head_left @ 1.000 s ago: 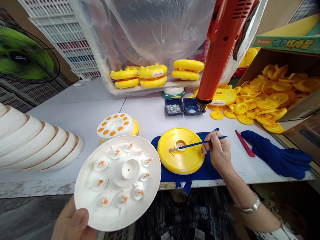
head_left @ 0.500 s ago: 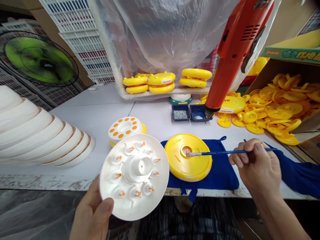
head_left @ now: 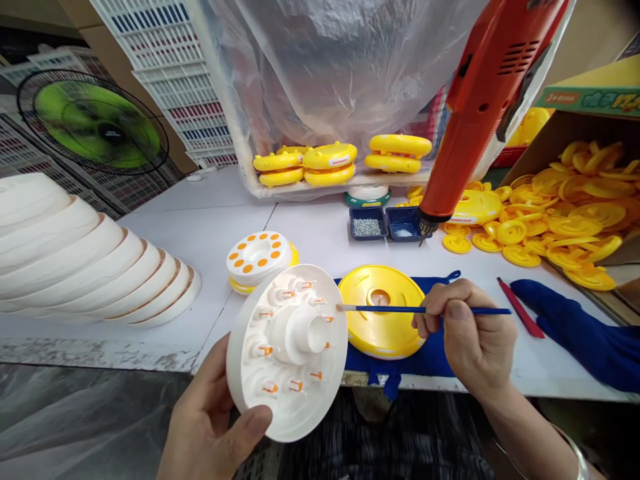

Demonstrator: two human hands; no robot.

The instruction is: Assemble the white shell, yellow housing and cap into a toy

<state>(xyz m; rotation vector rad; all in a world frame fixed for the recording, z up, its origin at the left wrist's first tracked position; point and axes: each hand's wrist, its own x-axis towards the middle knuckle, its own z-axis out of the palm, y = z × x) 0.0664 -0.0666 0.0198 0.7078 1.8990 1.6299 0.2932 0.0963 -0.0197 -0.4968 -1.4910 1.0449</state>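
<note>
My left hand (head_left: 220, 413) grips the lower left rim of a white round plastic part (head_left: 295, 400), tilted so its inside faces right. Inside it are a central tube and a ring of small orange-tipped pegs. Between the closed fingers of my right hand (head_left: 470, 333) is a thin blue brush (head_left: 395, 309). Its bristle tip lies at the right rim of the white part; contact cannot be made out. Under the brush, a yellow disc (head_left: 385, 337) with a central hole rests on a blue cloth (head_left: 437, 360).
An orange electric screwdriver (head_left: 465, 127) hangs above two blue trays (head_left: 367, 227). Stacked white bowls (head_left: 125, 280) stand left, beside a white disc with orange dots (head_left: 260, 252). Yellow parts (head_left: 565, 220) spill from a box at right. A red strip (head_left: 520, 308) lies near a blue glove (head_left: 585, 340).
My right hand has moved left with the brush, from the yellow disc's hole to the white part. The white part has turned toward the right. The view has shifted slightly.
</note>
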